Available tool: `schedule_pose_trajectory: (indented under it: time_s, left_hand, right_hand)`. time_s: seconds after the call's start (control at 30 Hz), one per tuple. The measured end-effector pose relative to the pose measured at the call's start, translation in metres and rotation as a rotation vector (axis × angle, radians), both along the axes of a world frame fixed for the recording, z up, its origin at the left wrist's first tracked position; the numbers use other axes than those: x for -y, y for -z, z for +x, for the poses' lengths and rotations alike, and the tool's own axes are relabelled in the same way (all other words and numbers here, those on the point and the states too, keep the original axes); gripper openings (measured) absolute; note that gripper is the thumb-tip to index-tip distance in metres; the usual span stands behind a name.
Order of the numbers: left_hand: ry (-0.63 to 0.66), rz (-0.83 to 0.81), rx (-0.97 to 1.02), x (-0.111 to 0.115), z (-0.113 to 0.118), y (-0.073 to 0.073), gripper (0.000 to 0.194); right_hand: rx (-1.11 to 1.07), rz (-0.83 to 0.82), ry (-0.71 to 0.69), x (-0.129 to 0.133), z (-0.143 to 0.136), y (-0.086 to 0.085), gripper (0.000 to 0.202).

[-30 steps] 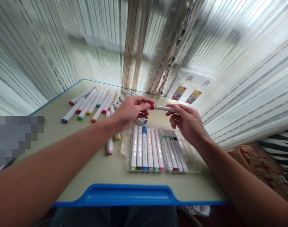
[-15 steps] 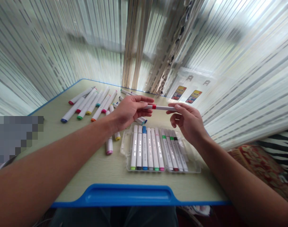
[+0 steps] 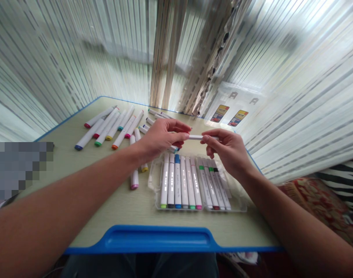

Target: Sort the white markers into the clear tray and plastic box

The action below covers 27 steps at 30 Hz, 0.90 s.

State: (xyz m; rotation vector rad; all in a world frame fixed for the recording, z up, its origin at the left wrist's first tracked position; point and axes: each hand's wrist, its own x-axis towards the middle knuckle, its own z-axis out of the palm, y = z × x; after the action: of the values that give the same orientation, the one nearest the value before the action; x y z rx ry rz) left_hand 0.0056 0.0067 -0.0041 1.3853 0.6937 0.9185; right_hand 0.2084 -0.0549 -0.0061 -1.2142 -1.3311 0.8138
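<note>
A white marker (image 3: 195, 137) is held level above the table between my two hands. My left hand (image 3: 167, 135) has its fingers closed round the marker's left end, covering the red band there. The right end sits between the thumb and fingers of my right hand (image 3: 224, 144). Below them lies a clear plastic case (image 3: 180, 209) with several white markers (image 3: 185, 185) side by side in two sections, their coloured ends toward me. Several loose markers (image 3: 106, 125) lie on the left and back of the table, some partly hidden behind my left hand.
The pale table (image 3: 106, 208) has a blue rim and a blue tray (image 3: 159, 237) at its front edge. A clear container (image 3: 237, 102) with two yellow labels stands at the back right. Striped curtains (image 3: 124, 50) hang behind the table. Patterned fabric (image 3: 312, 200) shows at the right.
My right hand has moved a little left and down, closer to my left hand. The marker sits slightly lower, and its red band is now covered by my left fingers.
</note>
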Motion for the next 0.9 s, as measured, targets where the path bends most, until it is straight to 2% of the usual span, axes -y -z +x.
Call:
schedule_pose_trajectory:
  time_s: [0.2, 0.53, 0.7, 0.9]
  left_hand:
    - [0.033, 0.146, -0.086, 0.0028, -0.0006, -0.0002, 0.025]
    - [0.05, 0.215, -0.152, 0.0053, -0.0016, -0.0018, 0.032]
    - [0.064, 0.183, -0.137, 0.0048, -0.0004, -0.0012, 0.026]
    - [0.007, 0.158, -0.089, 0.0004, 0.0012, 0.0002, 0.015]
  right_hand:
    - [0.162, 0.032, -0.009, 0.0037, -0.0025, -0.0012, 0.034]
    - [0.277, 0.065, -0.005, 0.0078, -0.0048, -0.0057, 0.036]
    - [0.221, 0.06, -0.008, 0.0071, -0.0051, -0.0057, 0.035]
    - [0.008, 0.035, -0.013, 0.0044, -0.0029, -0.0055, 0.03]
